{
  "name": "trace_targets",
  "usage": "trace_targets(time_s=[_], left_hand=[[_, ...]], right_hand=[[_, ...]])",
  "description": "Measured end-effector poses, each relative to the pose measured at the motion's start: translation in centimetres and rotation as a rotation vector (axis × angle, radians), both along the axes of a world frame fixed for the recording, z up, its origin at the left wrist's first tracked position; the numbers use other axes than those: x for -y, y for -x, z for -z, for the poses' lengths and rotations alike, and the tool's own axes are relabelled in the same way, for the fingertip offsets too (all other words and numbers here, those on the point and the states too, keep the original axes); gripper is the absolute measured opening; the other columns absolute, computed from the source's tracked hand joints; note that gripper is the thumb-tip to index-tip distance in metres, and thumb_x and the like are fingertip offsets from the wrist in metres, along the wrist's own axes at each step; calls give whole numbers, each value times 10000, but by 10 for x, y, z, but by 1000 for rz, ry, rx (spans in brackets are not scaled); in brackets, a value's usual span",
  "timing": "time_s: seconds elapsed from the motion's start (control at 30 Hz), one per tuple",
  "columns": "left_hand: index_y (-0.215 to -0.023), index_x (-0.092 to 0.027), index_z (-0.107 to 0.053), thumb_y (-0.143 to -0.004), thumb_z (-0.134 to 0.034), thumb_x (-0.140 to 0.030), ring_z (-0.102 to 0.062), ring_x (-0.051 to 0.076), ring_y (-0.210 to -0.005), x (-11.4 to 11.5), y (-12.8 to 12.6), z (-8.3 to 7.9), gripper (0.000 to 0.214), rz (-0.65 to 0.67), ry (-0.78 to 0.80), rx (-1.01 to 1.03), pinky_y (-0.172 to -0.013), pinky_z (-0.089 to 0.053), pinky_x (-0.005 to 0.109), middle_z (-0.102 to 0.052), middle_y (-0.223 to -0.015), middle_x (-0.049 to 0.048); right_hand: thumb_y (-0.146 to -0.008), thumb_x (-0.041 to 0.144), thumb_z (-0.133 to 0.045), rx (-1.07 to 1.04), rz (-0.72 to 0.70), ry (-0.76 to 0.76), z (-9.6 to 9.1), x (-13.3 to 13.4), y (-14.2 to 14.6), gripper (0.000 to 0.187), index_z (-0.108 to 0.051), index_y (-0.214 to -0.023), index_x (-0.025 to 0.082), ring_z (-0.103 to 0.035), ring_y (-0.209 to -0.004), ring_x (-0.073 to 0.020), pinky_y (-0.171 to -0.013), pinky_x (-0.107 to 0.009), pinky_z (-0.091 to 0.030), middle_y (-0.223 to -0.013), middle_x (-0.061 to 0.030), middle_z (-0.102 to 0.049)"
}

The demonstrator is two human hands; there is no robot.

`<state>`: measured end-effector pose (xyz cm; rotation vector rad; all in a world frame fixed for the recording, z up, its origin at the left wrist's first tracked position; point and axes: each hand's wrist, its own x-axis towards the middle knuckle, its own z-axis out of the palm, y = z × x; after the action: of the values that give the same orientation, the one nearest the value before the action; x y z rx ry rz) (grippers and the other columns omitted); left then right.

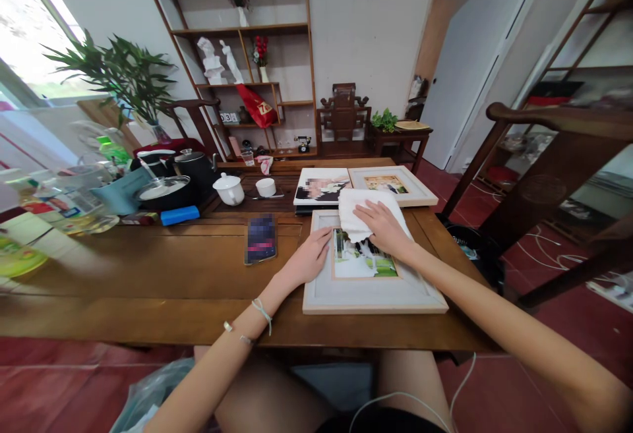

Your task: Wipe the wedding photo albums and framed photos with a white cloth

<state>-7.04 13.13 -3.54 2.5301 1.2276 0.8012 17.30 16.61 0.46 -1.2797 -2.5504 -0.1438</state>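
Observation:
A picture frame (321, 298) with a pale wide border lies flat on the table in front of me, a green and white photo (363, 263) at its middle. My right hand (383, 225) presses a folded white cloth (352, 212) onto the upper part of this frame, thumb and fingers over the fabric. The cloth hides the photo's top and part of the border. On the frame's left border rests my left hand (315, 256), its fingers stretched out and pointing toward the photo; no object shows in it.
Behind the frame lie another framed picture (420, 189) and a picture panel (301, 186). A phone (260, 238) is to the left. Farther left stand a lidded white cup (228, 189), a small white bowl (266, 187), a blue box (180, 215), a dark kettle (190, 166) and several bottles.

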Motion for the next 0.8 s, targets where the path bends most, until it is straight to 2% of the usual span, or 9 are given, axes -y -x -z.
trace_targets(time_s=[0.07,0.17,0.33,0.5,0.57,0.63,0.73,0.8], left_hand=[[-1336,-135,-493,-961,-358,-211,-430,245,-1344,-1,0,0,406,8,-7,12,-1146,-342,471,-476,-1432,147],[-1336,-126,-490,-960,-358,-209,-429,249,-1344,-1,0,0,407,7,2,14,-1145,-344,470,-476,-1430,155],[-1329,-131,-494,-955,-358,-194,-431,243,-1343,1,-2,-2,402,14,-5,24,-1147,-345,463,-484,-1420,150],[-1345,-101,-486,-945,-365,-183,-419,259,-1351,0,-2,1,425,1,6,21,-1150,-339,474,-470,-1430,171],[-1353,-94,-482,-940,-372,-184,-415,273,-1354,0,-1,2,438,2,15,24,-1150,-336,486,-458,-1439,180],[-1359,-108,-485,-940,-380,-189,-414,281,-1355,0,0,2,439,13,17,39,-1148,-337,497,-456,-1443,175],[-1370,-107,-478,-936,-393,-183,-411,283,-1357,0,2,2,449,29,21,51,-1146,-342,497,-446,-1449,180],[-1384,-109,-463,-909,-422,-156,-405,283,-1361,0,2,2,479,44,23,47,-1145,-342,497,-435,-1457,179]], right_hand=[[-667,-47,-432,59,31,59,-3,3,5,743,-439,-1395,95,-236,-1425,-317,-1130,-567,-170,-1500,-144,-404],[-680,-63,-412,95,61,138,-11,12,10,709,-458,-1369,99,-295,-1393,-337,-1088,-577,-231,-1480,-159,-427],[-697,-43,-407,129,47,200,-28,45,15,536,-573,-1186,103,-512,-1208,-313,-957,-459,-388,-1215,-163,-639],[-699,3,-430,130,-32,319,-49,97,17,456,-615,-1093,138,-631,-981,-260,-821,-352,-443,-1063,-139,-688],[-686,10,-442,127,-104,381,-55,120,20,445,-622,-1066,158,-632,-969,-255,-811,-347,-450,-1037,-119,-692],[-672,7,-447,129,-163,382,-55,139,24,454,-619,-1064,159,-610,-1031,-273,-855,-378,-449,-1068,-120,-682],[-665,6,-466,151,-176,279,-43,156,30,551,-572,-1194,117,-514,-1203,-346,-974,-502,-398,-1246,-176,-611],[-679,5,-473,179,-165,213,-31,154,33,628,-507,-1299,95,-432,-1291,-379,-1024,-568,-348,-1358,-207,-532]])
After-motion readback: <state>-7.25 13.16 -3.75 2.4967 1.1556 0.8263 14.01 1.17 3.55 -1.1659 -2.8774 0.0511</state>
